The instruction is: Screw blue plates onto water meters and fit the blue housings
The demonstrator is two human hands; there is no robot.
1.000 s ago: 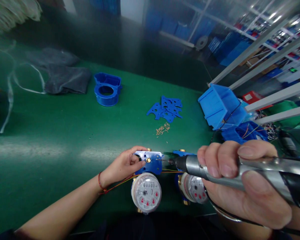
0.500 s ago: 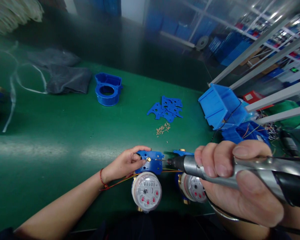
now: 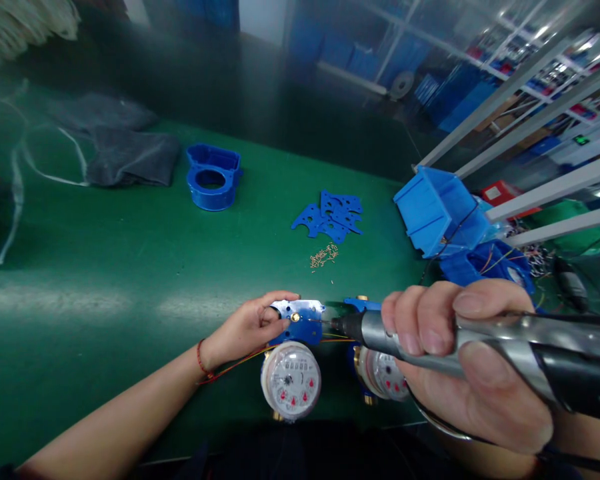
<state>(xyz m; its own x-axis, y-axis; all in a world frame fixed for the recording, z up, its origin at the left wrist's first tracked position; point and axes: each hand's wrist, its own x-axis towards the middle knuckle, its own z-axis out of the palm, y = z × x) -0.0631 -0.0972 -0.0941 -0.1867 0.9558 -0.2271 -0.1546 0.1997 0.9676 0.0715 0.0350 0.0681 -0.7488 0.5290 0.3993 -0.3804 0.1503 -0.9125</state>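
A water meter (image 3: pixel 291 379) with a white dial stands near the table's front edge, a blue plate (image 3: pixel 305 320) on its far side. My left hand (image 3: pixel 247 327) is closed on the left edge of that blue plate. My right hand (image 3: pixel 473 370) is wrapped round a silver electric screwdriver (image 3: pixel 480 340), whose thin bit touches the plate's right side near a brass fitting. A second water meter (image 3: pixel 384 373) sits just right of the first, partly hidden behind the screwdriver and my right hand.
A pile of small screws (image 3: pixel 324 257) and a stack of flat blue plates (image 3: pixel 333 217) lie beyond the meters. A blue housing (image 3: pixel 213 177) and dark cloth (image 3: pixel 125 157) sit far left. Blue bins (image 3: pixel 440 210) with wires stand at the right, under metal rails.
The screwdriver and my right hand have crept slightly left toward the blue plate. My left hand has kept its hold on the plate.
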